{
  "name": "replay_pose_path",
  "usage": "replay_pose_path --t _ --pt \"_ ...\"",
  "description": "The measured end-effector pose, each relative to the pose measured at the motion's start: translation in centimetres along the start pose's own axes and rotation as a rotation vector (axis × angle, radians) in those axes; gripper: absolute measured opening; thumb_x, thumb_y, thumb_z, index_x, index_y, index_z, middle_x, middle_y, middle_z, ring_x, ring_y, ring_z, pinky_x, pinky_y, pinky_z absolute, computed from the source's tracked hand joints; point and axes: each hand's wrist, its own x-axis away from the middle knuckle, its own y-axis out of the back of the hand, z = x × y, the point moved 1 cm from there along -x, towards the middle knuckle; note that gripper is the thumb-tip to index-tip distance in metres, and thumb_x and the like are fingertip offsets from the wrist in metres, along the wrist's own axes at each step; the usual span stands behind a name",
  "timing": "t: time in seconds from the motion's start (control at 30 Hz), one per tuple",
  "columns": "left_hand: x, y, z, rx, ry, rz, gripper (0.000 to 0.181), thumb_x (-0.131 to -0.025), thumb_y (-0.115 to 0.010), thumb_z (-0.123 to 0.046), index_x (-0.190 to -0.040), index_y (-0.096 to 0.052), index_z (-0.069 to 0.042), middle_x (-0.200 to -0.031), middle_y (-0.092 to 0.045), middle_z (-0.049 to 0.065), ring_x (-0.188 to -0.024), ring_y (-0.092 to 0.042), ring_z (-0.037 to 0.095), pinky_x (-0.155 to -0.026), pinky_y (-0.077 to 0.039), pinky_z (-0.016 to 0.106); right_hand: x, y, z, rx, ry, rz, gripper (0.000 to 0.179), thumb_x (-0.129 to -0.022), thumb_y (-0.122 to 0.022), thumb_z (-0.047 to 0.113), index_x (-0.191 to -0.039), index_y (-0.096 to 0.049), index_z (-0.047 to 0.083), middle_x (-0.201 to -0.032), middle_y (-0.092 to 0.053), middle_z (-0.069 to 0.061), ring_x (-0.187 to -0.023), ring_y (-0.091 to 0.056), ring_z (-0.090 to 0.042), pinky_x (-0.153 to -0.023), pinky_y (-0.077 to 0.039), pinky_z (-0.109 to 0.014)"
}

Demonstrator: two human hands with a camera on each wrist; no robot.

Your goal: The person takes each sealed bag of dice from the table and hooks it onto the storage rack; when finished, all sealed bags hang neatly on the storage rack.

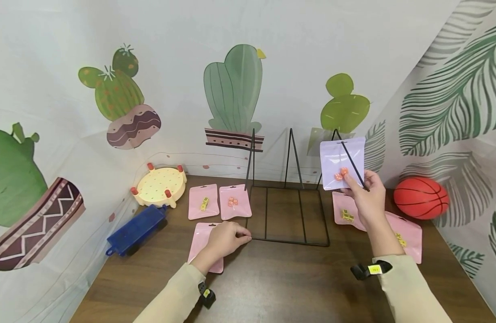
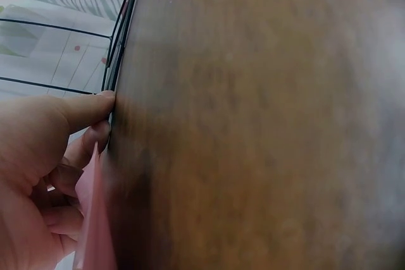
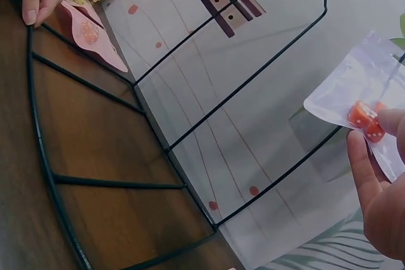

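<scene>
One lilac packet [image 1: 332, 157] threaded on the black rack [image 1: 302, 215]'s right prong [image 1: 350, 158], pinched by right hand [image 1: 369, 199]; left hand [image 1: 227, 240] pinches near-left corner; other prongs [image 1: 296, 157] bare, five pink packets [image 1: 236, 211] unhung.

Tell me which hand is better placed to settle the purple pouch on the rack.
Right, I'd judge: the right hand holds the purple pouch at the rightmost prong of the black rack. The left hand pinches the rack's near-left corner, apart from that pouch.
</scene>
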Motion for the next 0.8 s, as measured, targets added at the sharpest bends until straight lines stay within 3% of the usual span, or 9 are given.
replay_pose_path --t 0.23,0.43,0.8 --pt "0.0 -0.1 0.1 0.001 0.002 -0.001 0.011 -0.093 -0.079 -0.039 -0.093 -0.084 -0.028 -0.088 -0.072 -0.019 -0.086 -0.067 0.005 -0.069 -0.051 0.032 -1.5 -1.1 -0.7 -0.048 0.014 -0.007 0.037 -0.091 -0.077 -0.001 -0.118 -0.054 0.006 -0.107 -0.057 -0.012 -0.084 -0.068 -0.015 -0.067 -0.059 -0.025" --pt "0.1 -0.2 0.0 -0.009 0.001 -0.002 0.012 -0.092 -0.079 -0.040 -0.093 -0.084 -0.029 -0.089 -0.072 -0.019 -0.085 -0.067 0.004 -0.067 -0.051 0.031 -2.1 -1.5 -1.2 -0.059 -0.021 -0.004 0.041 -0.091 -0.077 -0.001 -0.121 -0.051 0.002 -0.109 -0.055 -0.012 -0.086 -0.067 -0.015 -0.068 -0.059 -0.024" --pt "-0.1 0.0 -0.1 -0.006 0.027 0.002 0.014 -0.092 -0.080 -0.042 -0.092 -0.084 -0.028 -0.088 -0.072 -0.020 -0.084 -0.067 0.004 -0.067 -0.050 0.031 -1.8 -0.1 -1.9 -0.072 -0.080 0.018 0.031 -0.094 -0.077 0.006 -0.112 -0.052 0.002 -0.105 -0.059 -0.010 -0.076 -0.075 -0.014 -0.071 -0.059 -0.025"
